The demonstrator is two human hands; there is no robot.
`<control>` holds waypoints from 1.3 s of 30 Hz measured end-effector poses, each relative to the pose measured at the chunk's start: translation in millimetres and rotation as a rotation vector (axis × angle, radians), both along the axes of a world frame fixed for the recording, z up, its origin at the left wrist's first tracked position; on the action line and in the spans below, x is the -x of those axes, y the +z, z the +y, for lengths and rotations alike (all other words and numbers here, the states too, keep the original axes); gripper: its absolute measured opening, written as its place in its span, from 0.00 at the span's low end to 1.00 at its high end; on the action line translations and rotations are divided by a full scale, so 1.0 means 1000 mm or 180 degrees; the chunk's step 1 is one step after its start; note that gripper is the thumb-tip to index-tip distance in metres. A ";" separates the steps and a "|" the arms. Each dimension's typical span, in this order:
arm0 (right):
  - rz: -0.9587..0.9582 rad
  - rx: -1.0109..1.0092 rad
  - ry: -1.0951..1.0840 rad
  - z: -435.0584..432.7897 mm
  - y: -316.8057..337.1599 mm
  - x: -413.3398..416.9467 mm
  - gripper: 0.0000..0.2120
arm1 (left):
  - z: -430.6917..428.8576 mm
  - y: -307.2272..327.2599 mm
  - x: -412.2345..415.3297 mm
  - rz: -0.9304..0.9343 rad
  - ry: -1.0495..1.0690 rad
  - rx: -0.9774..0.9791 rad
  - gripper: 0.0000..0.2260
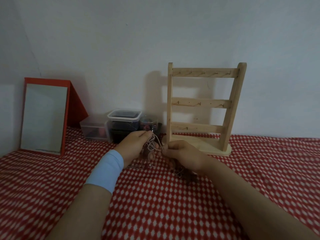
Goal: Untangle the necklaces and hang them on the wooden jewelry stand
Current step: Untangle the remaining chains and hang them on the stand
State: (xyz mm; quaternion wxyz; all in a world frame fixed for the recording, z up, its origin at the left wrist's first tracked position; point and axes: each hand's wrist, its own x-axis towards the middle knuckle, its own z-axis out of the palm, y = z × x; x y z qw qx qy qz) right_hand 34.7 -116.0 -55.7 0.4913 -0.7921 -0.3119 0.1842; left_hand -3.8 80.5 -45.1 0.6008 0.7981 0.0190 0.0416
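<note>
Silver chain, knotted: the necklaces (151,146) hang in a tangle between your two hands, low over the cloth and just in front of the stand's base, loose ends trailing onto the fabric. Your left hand (134,144) pinches the top of the tangle, thumb and fingertips pressed together on the chain. Your right hand (183,154) has its fingers curled tight on strands at the knot's right side; darker strands spill beneath it. Pale blue band (105,170) on your left wrist. Wooden jewelry stand (200,103) upright just behind, three hooked rails. Red white-dotted cloth (155,208) underneath. Clear plastic boxes (123,118) left of the stand; red-framed mirror (45,116) farther left.
</note>
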 end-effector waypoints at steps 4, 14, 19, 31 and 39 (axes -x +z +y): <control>0.0158 0.0097 -0.0129 -0.004 0.006 -0.001 0.24 | -0.002 0.002 0.002 0.0283 -0.0064 0.0425 0.21; -0.0278 0.0664 -0.0580 -0.017 0.011 -0.011 0.18 | 0.010 0.004 0.004 0.0303 0.0215 -0.0832 0.12; -0.0982 0.1007 -0.1049 -0.014 0.002 -0.016 0.14 | 0.009 0.003 0.007 0.0543 -0.0038 -0.1466 0.09; -0.1180 0.1333 -0.0833 -0.016 0.011 -0.008 0.16 | 0.011 0.004 0.000 0.0641 0.0706 -0.1349 0.12; -0.1562 0.0818 -0.0313 -0.002 0.006 0.002 0.20 | -0.005 0.001 -0.001 0.0636 0.0288 0.0139 0.10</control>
